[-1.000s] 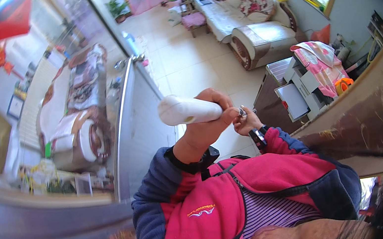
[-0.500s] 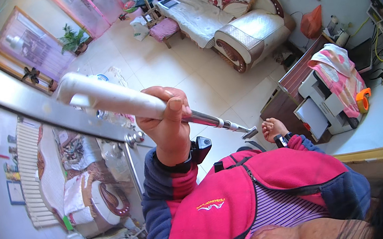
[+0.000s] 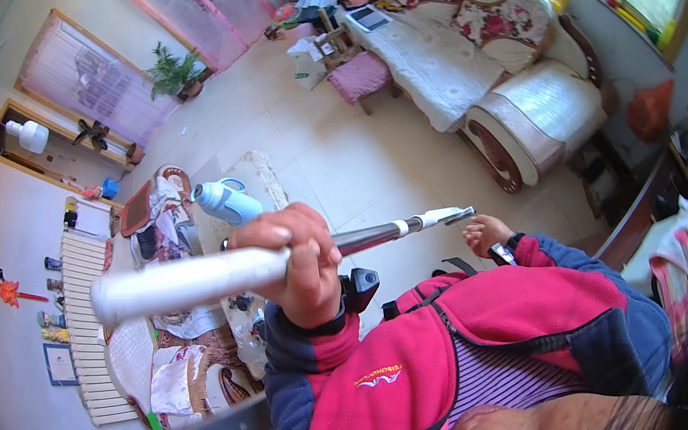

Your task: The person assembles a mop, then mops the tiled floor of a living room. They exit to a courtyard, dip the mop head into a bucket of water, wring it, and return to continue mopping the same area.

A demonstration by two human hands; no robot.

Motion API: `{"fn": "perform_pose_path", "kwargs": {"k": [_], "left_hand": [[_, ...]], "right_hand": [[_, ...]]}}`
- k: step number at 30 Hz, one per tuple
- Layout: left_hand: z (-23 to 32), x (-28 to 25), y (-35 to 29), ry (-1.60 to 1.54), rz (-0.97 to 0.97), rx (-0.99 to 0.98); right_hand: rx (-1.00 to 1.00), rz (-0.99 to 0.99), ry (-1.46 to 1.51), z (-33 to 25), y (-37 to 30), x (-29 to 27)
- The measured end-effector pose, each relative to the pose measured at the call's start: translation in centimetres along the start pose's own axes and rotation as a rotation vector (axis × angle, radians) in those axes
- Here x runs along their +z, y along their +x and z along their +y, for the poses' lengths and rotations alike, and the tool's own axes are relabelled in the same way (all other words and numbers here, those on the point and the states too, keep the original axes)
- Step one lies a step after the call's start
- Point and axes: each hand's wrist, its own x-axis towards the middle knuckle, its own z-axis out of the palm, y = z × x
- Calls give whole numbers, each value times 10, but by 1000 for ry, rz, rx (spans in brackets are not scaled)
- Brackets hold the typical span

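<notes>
My left hand (image 3: 301,258) is wrapped round a long metal pole (image 3: 370,237), just where its thick white handle (image 3: 184,285) ends. The handle sticks out to the left past my fist. Rightward the silver shaft runs away from me, with white collars and a small grey piece at its far end; what kind of tool it is I cannot tell. Close to that far end is my right hand (image 3: 484,236), its fingers curled in with nothing seen in them. A gap shows between that hand and the pole. Both wrists wear dark straps.
A sofa (image 3: 537,126) with flowered cushions stands at the far right, a pink stool (image 3: 360,75) beside it. Beyond my left hand is a blue thermos jug (image 3: 227,201). Another sofa (image 3: 137,374) lines the left wall. A cabinet edge (image 3: 644,203) and pink cloth (image 3: 684,269) are at right.
My view has turned and the metal-framed glass on the left has slid down, now a blurred band at lower left. The pole has swung from slanting to nearly level, still in my left hand.
</notes>
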Motion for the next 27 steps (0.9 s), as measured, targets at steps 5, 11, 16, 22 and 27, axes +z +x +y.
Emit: {"fn": "perform_pose_path", "kwargs": {"k": [5,11,16,22,27], "left_hand": [[-66,-43,69,50,-51,163],[-148,-131,141,35,-187,266],[-218,-231,226,-42,-476,275],[-307,-317,328,-39,-604,186],[-386,-385,393,-38,-608,181]], "right_hand": [[239,-227,-223,-65,65,175],[354,-115,-423,-128,181,346],[249,-28,-411,-178,264,458],[244,15,-401,-241,348,566],[207,34,-377,-297,427,653]]}}
